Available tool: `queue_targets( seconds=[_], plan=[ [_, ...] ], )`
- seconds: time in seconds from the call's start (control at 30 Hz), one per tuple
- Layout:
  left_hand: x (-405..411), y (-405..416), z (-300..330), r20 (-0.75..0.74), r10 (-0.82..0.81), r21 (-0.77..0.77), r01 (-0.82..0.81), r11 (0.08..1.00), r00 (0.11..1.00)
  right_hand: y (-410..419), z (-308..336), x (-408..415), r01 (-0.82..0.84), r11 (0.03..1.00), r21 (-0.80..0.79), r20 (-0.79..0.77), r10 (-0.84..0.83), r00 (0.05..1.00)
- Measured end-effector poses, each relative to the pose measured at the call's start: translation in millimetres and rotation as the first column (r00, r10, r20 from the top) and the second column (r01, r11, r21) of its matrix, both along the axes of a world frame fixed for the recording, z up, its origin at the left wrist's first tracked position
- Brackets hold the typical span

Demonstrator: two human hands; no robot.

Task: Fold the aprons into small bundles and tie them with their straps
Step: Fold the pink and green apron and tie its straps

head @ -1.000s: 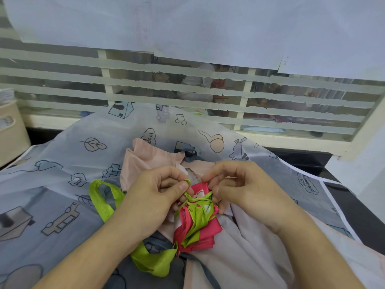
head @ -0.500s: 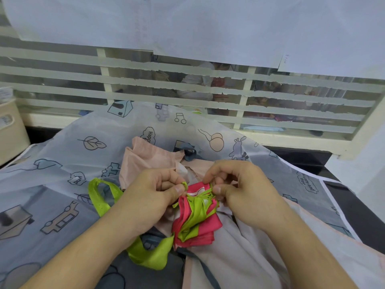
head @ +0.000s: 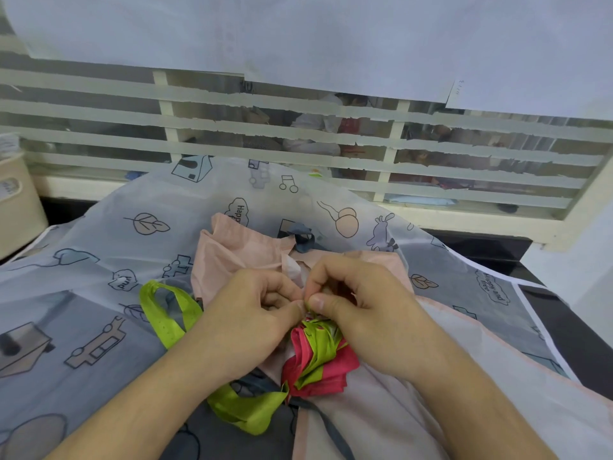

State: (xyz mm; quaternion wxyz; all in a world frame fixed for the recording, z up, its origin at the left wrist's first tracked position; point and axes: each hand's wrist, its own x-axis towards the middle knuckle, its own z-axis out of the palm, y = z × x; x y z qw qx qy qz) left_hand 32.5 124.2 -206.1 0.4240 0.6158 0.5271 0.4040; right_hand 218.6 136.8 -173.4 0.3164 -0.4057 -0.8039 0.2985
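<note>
Printed grey apron [head: 109,247] left of the red bundle [head: 318,363] lies flat and passable. Green strap loop [head: 167,312] stands just left; window grille [head: 298,134] blocks beyond.

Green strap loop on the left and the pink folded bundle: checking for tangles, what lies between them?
In the head view, the left hand lies between the bright green strap loop and the pink folded bundle, over pale pink fabric.

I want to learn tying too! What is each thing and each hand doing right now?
red bundle: folded small, green strap wrapped round it.
green strap: partly wound, loose loops lying left of the bundle.
left hand: pinches the strap at the bundle's top.
right hand: pinches the strap there too.
printed apron: spread out flat underneath.
</note>
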Motion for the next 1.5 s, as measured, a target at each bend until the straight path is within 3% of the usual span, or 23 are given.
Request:
queue_targets(
  seconds=[0.3,0.6,0.73,1.0,1.27,1.5],
  plan=[
    [1,0,-1,0.110,-0.061,-0.071,0.069,0.995,0.992,8,-11,-5,0.093,0.990,0.107,-0.014,-0.092,0.996],
    [4,-1,-4,0.167,-0.058,-0.058,0.069,0.996,0.984,8,-13,-7,0.184,0.983,0.006,-0.116,-0.182,0.976],
    [4,1,-5,0.190,-0.010,-0.083,0.026,0.996,0.982,10,-10,-2,0.103,0.971,-0.215,-0.302,-0.166,0.939],
    [5,2,-3,0.247,0.036,-0.147,0.001,0.989,0.968,13,-13,1,0.074,0.982,-0.173,-0.170,-0.103,0.980],
    [5,5,-6,0.203,0.043,-0.127,-0.017,0.992,0.978,12,-16,0,0.061,0.987,-0.148,-0.030,-0.066,0.997],
    [2,6,-9,0.249,0.070,-0.153,-0.033,0.988,0.966,11,-8,8,0.047,0.986,-0.161,-0.039,-0.054,0.998]
  ],
)
